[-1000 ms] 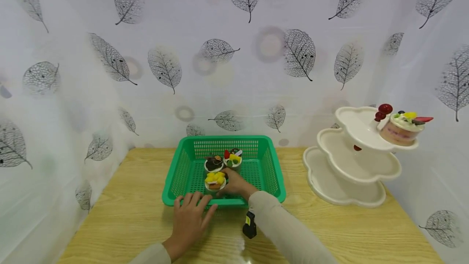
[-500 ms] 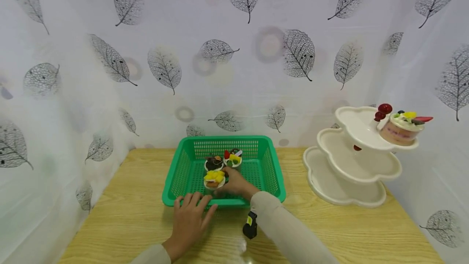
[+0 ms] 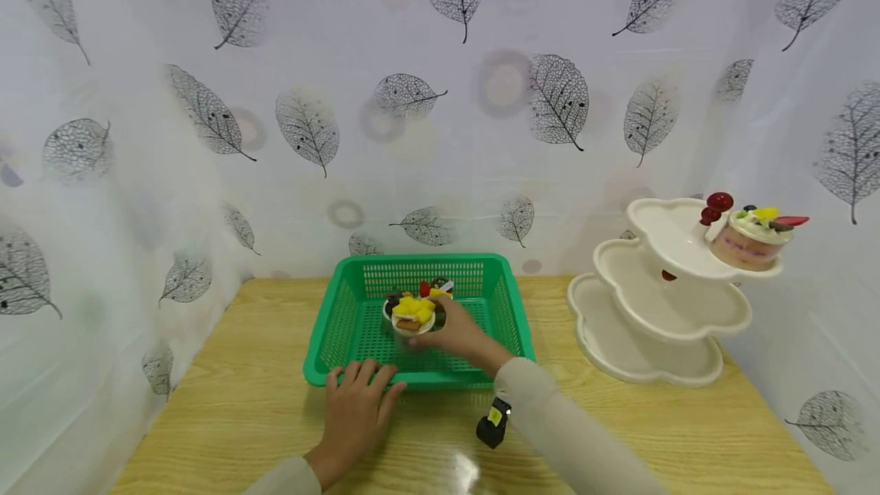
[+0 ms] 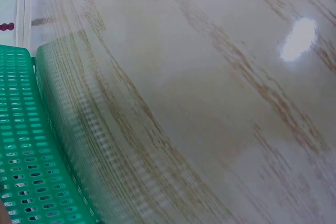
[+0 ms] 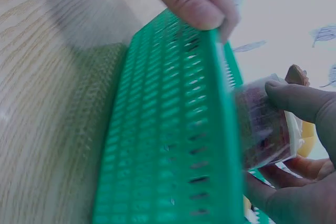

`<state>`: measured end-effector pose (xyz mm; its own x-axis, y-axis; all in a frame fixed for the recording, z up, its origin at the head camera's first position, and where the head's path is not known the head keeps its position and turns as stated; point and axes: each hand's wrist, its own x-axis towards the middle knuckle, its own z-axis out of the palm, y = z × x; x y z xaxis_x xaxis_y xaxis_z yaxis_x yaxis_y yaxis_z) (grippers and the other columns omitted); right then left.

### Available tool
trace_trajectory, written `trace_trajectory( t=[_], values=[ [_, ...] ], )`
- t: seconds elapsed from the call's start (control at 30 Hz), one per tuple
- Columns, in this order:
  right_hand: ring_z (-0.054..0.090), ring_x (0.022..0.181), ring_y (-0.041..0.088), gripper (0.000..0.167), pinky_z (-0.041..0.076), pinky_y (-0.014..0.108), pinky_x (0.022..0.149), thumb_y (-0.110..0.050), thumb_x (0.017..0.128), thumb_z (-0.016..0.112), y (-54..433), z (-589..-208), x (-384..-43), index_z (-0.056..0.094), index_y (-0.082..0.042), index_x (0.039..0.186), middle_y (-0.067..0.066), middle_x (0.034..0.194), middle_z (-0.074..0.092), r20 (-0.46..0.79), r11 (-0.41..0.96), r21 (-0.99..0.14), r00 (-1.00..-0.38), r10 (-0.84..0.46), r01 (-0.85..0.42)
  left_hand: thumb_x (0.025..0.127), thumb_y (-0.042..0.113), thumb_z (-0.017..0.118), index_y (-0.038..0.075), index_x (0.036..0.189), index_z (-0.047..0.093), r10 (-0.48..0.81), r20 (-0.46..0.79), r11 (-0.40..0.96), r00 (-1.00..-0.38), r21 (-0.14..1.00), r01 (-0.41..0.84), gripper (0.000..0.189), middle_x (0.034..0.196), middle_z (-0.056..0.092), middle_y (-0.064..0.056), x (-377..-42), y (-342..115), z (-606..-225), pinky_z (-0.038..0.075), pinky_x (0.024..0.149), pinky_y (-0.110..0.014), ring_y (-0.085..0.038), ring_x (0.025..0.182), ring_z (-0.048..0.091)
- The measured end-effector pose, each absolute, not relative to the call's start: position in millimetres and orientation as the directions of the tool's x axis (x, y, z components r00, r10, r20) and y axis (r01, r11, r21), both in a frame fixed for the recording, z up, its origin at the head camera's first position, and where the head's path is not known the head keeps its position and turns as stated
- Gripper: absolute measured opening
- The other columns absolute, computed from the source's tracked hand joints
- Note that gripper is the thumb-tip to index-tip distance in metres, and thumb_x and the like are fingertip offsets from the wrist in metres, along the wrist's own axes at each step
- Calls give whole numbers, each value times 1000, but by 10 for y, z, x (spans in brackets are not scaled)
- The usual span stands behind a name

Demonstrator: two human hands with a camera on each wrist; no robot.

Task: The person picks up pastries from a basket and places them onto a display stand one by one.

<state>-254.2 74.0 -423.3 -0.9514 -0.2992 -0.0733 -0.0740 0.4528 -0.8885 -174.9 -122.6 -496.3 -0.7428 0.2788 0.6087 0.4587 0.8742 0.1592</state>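
My right hand (image 3: 459, 333) grips a dessert cup topped with yellow fruit chunks (image 3: 415, 310), raised inside the green plastic basket (image 3: 319, 350). In the right wrist view, thumb and fingers are around the clear side of the dessert cup (image 5: 261, 124). My left hand (image 3: 352, 412) holds the basket's near rim, fingers over the top and thumb on the outer side. Behind the held cup, a dark-topped cup (image 3: 393, 302) and a cup with red and yellow fruit (image 3: 440, 289) are partly hidden. The left wrist view shows mostly tabletop and the basket's side (image 4: 26, 145).
A cream three-tier stand (image 3: 677, 304) with petal-shaped trays stands right of the basket. On its top tier sits a fruit-topped dessert cup (image 3: 749, 239), beside the red beaded knob (image 3: 718, 205). A leaf-print curtain (image 3: 440, 121) hangs behind the wooden table (image 3: 227, 396).
My right hand has lifted the yellow-topped cup and moved it slightly up and right, now covering more of the cups behind. The left hand stays on the basket rim.
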Motion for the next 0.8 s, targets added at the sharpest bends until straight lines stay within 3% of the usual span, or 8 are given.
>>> trace_trajectory(
  t=[0.3, 0.57, 0.8],
  values=[
    [52, 121, 30, 83, 50, 43, 91, -30, 76, 82, 1082, -4054, -2383, 38, -12, 144, 11, 137, 48, 13, 314, -946, -975, -223, -85, 88, 42, 64, 21, 101, 68, 273, 628, 874, -728, 153, 460, 25, 90, 59, 4, -1757, -1240, -4977, 35, 83, -53, -21, 88, 53],
    [53, 119, 31, 74, 45, 44, 98, -20, 81, 79, 1507, -4027, -2263, 40, -8, 143, 16, 130, 52, 78, 251, -961, -986, -147, -114, 85, 39, 67, 21, 101, 68, 284, 662, 863, -694, 139, 486, 24, 89, 60, 3, -1739, -1249, -4967, 36, 81, -53, -21, 86, 54],
    [47, 126, 31, 73, 40, 44, 103, -21, 84, 76, 1961, -4033, -2183, 38, -6, 144, 16, 140, 44, 127, 266, -955, -992, -25, -129, 86, 40, 66, 21, 101, 68, 286, 661, 861, -694, 141, 489, 25, 89, 59, 3, -1759, -1228, -4973, 36, 81, -53, -21, 86, 54]
  ],
)
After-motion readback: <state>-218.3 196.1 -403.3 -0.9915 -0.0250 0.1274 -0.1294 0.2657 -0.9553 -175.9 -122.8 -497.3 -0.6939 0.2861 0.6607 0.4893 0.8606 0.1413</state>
